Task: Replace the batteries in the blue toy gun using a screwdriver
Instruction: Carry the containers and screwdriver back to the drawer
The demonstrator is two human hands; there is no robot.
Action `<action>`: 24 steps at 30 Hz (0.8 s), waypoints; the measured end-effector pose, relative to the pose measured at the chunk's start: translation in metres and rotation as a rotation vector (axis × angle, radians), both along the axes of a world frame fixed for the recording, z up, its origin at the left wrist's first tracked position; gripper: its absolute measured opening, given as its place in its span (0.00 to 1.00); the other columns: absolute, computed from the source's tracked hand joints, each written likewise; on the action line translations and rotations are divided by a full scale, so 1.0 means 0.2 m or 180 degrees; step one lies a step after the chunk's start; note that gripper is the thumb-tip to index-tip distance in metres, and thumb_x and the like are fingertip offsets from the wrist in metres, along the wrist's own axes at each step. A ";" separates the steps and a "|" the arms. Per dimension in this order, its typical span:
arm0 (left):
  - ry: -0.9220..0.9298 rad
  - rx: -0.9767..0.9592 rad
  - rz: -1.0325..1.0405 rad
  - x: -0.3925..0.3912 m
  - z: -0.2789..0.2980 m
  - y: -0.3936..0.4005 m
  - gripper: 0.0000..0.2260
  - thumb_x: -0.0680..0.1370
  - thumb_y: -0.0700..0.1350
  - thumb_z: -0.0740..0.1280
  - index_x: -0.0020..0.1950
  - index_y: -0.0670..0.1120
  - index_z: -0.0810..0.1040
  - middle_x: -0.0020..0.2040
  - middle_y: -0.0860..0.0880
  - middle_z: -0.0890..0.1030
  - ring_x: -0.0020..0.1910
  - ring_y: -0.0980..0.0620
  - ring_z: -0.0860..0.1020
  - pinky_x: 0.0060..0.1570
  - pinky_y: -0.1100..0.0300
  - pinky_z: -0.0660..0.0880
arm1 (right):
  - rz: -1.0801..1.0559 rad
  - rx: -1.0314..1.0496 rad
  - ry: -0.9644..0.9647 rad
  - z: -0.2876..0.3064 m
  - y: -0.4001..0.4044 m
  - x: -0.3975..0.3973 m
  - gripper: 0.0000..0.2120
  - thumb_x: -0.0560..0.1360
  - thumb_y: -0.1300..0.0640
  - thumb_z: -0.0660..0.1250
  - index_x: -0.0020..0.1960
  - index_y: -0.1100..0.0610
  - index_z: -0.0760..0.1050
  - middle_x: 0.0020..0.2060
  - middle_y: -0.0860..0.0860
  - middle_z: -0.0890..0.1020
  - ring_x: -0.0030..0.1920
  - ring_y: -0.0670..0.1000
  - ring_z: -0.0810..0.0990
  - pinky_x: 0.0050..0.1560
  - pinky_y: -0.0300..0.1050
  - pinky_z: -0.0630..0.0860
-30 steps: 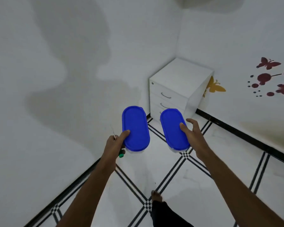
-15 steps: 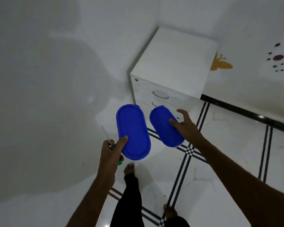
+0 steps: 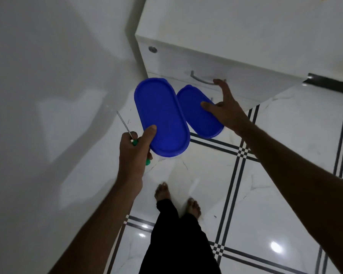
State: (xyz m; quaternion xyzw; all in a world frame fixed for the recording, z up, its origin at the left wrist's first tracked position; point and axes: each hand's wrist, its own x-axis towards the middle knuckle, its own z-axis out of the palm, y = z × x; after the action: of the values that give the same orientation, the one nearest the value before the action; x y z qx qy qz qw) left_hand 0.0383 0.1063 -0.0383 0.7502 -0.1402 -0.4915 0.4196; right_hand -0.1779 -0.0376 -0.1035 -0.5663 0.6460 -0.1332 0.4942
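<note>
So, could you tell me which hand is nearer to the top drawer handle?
Right. The right hand, holding a blue-lidded container, has fingertips almost at the drawer handle; the left hand is lower, further away.

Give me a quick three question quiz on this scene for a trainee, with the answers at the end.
1. True or false: the left hand holds only a blue-lidded box.
2. What colour is the handle of the screwdriver?
A. red
B. green
C. yellow
3. What piece of furniture stands in front of the person?

Key
1. False: it also holds the screwdriver.
2. B
3. A white drawer cabinet; the right hand, gripping the second blue-lidded box, is close to its drawer handle.
</note>
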 end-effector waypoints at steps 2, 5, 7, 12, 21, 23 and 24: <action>-0.0026 -0.0004 0.0012 0.00 -0.05 -0.01 0.19 0.74 0.56 0.70 0.51 0.44 0.68 0.44 0.44 0.77 0.31 0.52 0.72 0.30 0.62 0.72 | 0.0067 -0.0284 0.0149 -0.04 -0.01 -0.01 0.32 0.74 0.41 0.69 0.72 0.40 0.58 0.46 0.57 0.83 0.43 0.55 0.84 0.44 0.58 0.83; -0.0003 0.0007 0.0069 -0.01 -0.08 0.02 0.19 0.74 0.55 0.70 0.51 0.44 0.68 0.44 0.44 0.77 0.31 0.53 0.72 0.29 0.63 0.72 | -0.0078 -0.0246 -0.0102 -0.05 0.04 0.00 0.28 0.75 0.42 0.69 0.70 0.43 0.61 0.43 0.58 0.83 0.42 0.54 0.84 0.42 0.54 0.84; -0.0027 0.0002 0.0131 -0.02 -0.07 0.07 0.19 0.74 0.55 0.70 0.53 0.43 0.68 0.45 0.44 0.77 0.32 0.53 0.72 0.28 0.65 0.73 | -0.0196 -0.0108 -0.0285 -0.03 0.09 0.01 0.27 0.75 0.43 0.69 0.69 0.43 0.62 0.42 0.58 0.83 0.41 0.54 0.85 0.42 0.54 0.84; -0.0076 -0.0013 0.0278 0.00 0.03 0.25 0.20 0.75 0.54 0.69 0.58 0.42 0.70 0.49 0.46 0.79 0.34 0.55 0.75 0.28 0.68 0.74 | 0.0081 0.0153 -0.0086 0.01 0.30 0.01 0.25 0.75 0.42 0.68 0.68 0.42 0.62 0.44 0.56 0.84 0.44 0.55 0.84 0.46 0.56 0.84; -0.0158 0.0032 0.0324 0.06 0.13 0.62 0.17 0.75 0.53 0.69 0.53 0.43 0.68 0.42 0.48 0.78 0.27 0.59 0.74 0.26 0.67 0.73 | 0.0084 0.0502 -0.0299 0.05 0.79 0.05 0.21 0.75 0.42 0.68 0.64 0.40 0.64 0.43 0.58 0.83 0.43 0.57 0.84 0.44 0.62 0.83; -0.0123 0.0053 0.0246 0.07 0.15 0.66 0.20 0.72 0.56 0.69 0.52 0.43 0.68 0.42 0.47 0.78 0.28 0.58 0.74 0.26 0.66 0.73 | 0.0108 0.0543 -0.0305 0.05 0.88 0.06 0.21 0.75 0.41 0.68 0.64 0.39 0.64 0.44 0.58 0.83 0.43 0.57 0.84 0.44 0.63 0.82; -0.0126 0.0079 0.0182 0.07 0.15 0.67 0.20 0.71 0.56 0.69 0.51 0.43 0.68 0.42 0.47 0.77 0.29 0.58 0.74 0.27 0.66 0.73 | 0.0109 0.0535 -0.0285 0.04 0.92 0.06 0.20 0.76 0.41 0.67 0.64 0.38 0.63 0.45 0.58 0.83 0.44 0.57 0.84 0.45 0.62 0.82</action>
State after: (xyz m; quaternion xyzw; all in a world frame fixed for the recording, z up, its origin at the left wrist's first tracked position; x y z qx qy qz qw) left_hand 0.0528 0.2413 -0.0073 0.7686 -0.1209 -0.4660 0.4213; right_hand -0.1654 0.1455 -0.0946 -0.5273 0.6223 -0.0952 0.5706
